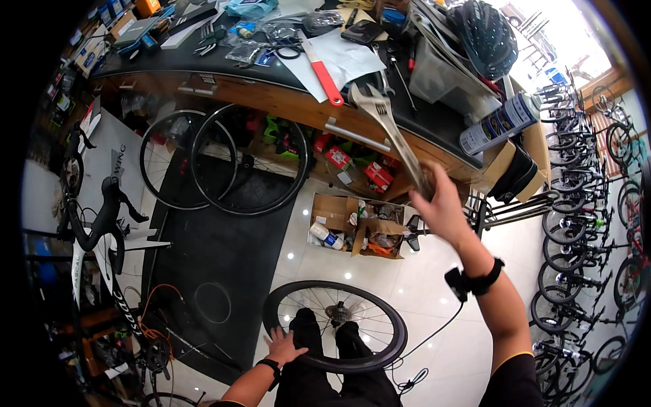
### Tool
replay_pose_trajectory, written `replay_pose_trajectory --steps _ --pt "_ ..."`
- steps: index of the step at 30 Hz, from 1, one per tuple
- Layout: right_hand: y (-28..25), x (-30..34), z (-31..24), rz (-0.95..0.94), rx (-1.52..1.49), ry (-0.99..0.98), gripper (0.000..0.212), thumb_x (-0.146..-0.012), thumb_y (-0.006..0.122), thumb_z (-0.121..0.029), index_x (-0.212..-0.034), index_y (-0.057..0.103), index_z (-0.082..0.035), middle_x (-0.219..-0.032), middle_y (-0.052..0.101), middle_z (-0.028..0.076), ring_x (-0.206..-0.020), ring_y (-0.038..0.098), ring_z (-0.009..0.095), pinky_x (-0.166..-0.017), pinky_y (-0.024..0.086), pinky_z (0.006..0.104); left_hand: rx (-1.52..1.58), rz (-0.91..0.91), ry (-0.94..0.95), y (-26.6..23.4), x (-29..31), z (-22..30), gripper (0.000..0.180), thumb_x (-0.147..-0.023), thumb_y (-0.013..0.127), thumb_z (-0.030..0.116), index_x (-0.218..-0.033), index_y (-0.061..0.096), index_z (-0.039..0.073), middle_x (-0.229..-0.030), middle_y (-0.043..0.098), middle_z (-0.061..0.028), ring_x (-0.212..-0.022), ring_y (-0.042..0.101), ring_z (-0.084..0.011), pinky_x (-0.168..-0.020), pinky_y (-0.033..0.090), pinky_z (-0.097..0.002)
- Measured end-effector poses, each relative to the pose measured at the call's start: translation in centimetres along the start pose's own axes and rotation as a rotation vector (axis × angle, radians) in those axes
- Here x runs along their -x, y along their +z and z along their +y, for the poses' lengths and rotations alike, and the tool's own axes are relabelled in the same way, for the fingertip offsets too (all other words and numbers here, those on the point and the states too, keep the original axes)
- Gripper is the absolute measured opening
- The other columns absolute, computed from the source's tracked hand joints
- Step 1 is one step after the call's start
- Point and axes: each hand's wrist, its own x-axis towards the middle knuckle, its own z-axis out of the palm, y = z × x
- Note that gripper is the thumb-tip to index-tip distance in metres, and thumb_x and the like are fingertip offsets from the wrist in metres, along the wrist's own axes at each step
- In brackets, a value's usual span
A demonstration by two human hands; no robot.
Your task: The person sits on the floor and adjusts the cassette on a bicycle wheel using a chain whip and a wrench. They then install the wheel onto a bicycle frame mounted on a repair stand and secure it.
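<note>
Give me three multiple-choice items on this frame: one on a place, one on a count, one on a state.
1. Where does the left hand rest?
A. on the bicycle wheel's tyre
B. on the counter
C. on the cardboard box

2. How many wheels lean against the counter?
A. one
B. two
C. four

3. What state is the right hand in?
A. open and empty
B. closed on a large adjustable wrench
C. closed on a spray can

Answers: 1 A, its fingers spread on the bicycle wheel at the person's knees; 2 B, the leaning wheels overlap as a pair; 3 B, the adjustable wrench rises from its grip.

Cluttered workbench ahead; bare floor beside wheel.
</note>
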Motion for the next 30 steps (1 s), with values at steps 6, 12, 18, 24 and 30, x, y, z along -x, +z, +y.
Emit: replay_pose_trajectory --steps 6,12,18,24,30 --pt "1.0 -11.3 -1.0 0.082 0.237 -0.167 0.045 -0.077 0.065 -0.010 -0.117 0.053 0.005 -0.086 0.063 0.024 -0.076 0.063 0.032 -0.072 0.049 0.0341 0.391 0.003 -0.444 -1.1 0.0 -1.0 0.120 -0.068 0.076 0.057 -0.151 0.008 0.004 -0.152 0.012 -0.0293 -0.139 0.022 -0.0457 -0.111 0.021 -0.0592" --pt "0.6 -19.8 1.5 0.026 0.329 -0.165 0.048 -0.074 0.067 -0.013 -0.118 0.059 0.005 -0.097 0.066 0.026 -0.093 0.067 0.034 -0.084 0.050 0.0358 0.721 0.039 -0.342 2.2 -2.3 -3.3 0.122 -0.069 0.081 0.043 -0.149 0.000 -0.001 -0.144 0.021 -0.0391 -0.125 0.043 -0.0489 -0.103 0.041 -0.0455" --pt "0.5 -22.8 5.1 0.016 0.460 -0.448 0.045 -0.077 0.068 -0.016 -0.118 0.059 0.002 -0.102 0.066 0.022 -0.097 0.064 0.034 -0.086 0.050 0.0366 0.767 0.221 -0.199 5.2 -3.0 -4.4 0.119 -0.067 0.084 0.038 -0.146 0.006 -0.006 -0.137 0.028 -0.0423 -0.123 0.042 -0.0516 -0.104 0.039 -0.0464" --pt "1.8 -20.9 -1.7 -0.051 0.763 -0.287 0.032 -0.084 0.068 -0.020 -0.102 0.055 0.003 -0.078 0.060 0.018 -0.073 0.059 0.031 -0.070 0.048 0.0394 0.857 0.165 -0.280 1.3 -1.3 -3.1 0.113 -0.067 0.085 0.030 -0.145 0.010 -0.004 -0.131 0.033 -0.0425 -0.118 0.046 -0.0503 -0.100 0.042 -0.0453" --pt "3.1 -20.7 1.8 0.058 0.672 -0.227 0.038 -0.085 0.068 -0.021 -0.111 0.055 0.003 -0.096 0.064 0.025 -0.091 0.063 0.037 -0.080 0.048 0.0420 0.808 0.190 -0.304 4.1 -1.5 -4.2 0.116 -0.065 0.086 0.031 -0.146 0.009 -0.002 -0.132 0.031 -0.0419 -0.115 0.048 -0.0492 -0.099 0.043 -0.0445"
